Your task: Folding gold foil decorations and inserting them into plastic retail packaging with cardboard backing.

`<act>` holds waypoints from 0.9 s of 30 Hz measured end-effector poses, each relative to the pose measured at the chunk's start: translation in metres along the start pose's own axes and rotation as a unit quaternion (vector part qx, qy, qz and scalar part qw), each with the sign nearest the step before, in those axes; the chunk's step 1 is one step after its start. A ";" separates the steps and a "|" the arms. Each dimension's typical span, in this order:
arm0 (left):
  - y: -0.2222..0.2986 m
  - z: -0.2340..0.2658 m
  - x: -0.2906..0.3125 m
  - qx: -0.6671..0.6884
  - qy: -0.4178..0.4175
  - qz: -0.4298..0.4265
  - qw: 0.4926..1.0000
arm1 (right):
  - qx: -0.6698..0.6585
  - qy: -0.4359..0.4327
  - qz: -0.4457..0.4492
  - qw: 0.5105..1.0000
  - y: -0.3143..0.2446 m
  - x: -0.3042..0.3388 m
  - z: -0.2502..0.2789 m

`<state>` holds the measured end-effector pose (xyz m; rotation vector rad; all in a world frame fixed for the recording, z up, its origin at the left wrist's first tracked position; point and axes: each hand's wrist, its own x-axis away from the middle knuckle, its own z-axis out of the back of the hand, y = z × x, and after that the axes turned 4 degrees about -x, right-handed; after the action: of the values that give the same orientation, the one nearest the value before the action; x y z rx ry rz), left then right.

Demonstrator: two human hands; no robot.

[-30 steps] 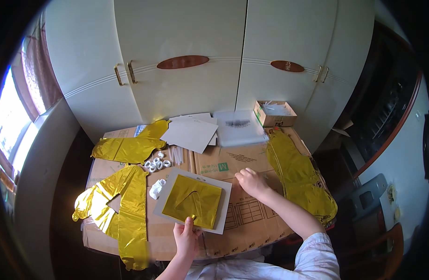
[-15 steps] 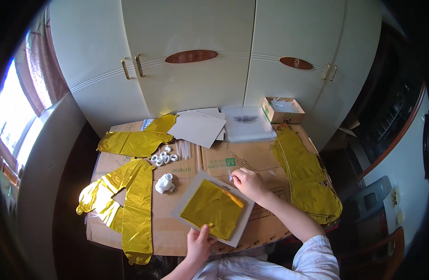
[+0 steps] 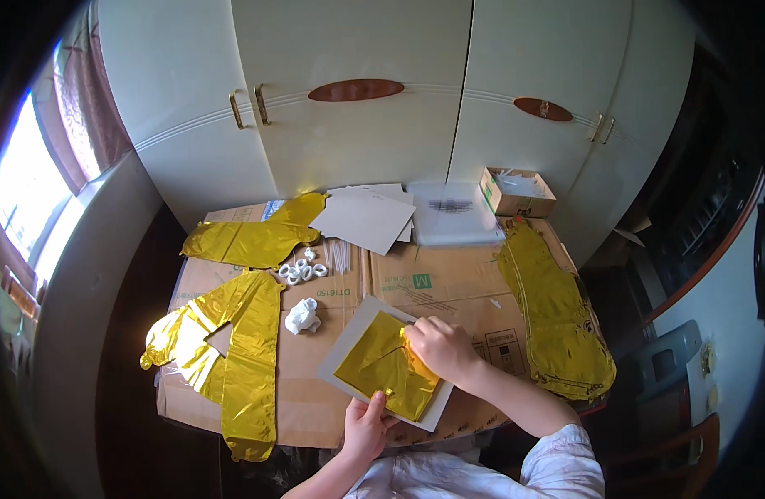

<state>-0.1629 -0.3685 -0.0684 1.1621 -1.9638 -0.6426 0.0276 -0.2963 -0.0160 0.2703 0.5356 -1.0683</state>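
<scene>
We saw the left hand (image 3: 366, 428) gripping the lower edge of a flat, pale grey rectangular card (image 3: 352, 338), its thumb pressed on top and its other fingers tucked mostly out of sight beneath. On the card lay a folded packet of shiny gold foil (image 3: 382, 358), tilted with it, near the front of the flattened brown cardboard (image 3: 312, 407) that covered the table. Our right hand (image 3: 439, 348) rested over the packet's upper right side, its fingers curled close together; the fingertips were partly hidden, so we could not tell whether they pinched the foil, which glowed orange just below them. Left of the card sat a crumpled white wad (image 3: 302, 317), and behind it a cluster of small white rings (image 3: 299, 272) beside some thin translucent strips (image 3: 339, 256). We had a large gold foil shape with an angular opening (image 3: 249, 366) at the left, another gold foil piece (image 3: 233, 242) behind it, and a long gold foil piece (image 3: 557, 333) at the right. Along the back lay overlapping pale grey sheets (image 3: 370, 218), a clear plastic bag (image 3: 449, 224) and a small open cardboard box (image 3: 522, 206).
</scene>
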 end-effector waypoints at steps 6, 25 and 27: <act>-0.004 0.001 0.000 0.014 0.002 -0.012 1.000 | 0.018 -0.016 0.040 0.999 -0.027 0.002 0.013; -0.043 0.094 0.118 -0.064 -0.116 0.193 0.972 | -0.089 -0.076 0.118 0.986 -0.113 0.066 0.019; -0.041 0.086 0.110 -0.077 -0.123 0.177 0.973 | -0.102 -0.111 0.106 0.983 -0.113 0.069 0.022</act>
<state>-0.2449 -0.4816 -0.1108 0.6375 -2.2123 -0.7573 -0.0403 -0.4110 -0.0291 0.0260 0.4024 -0.8161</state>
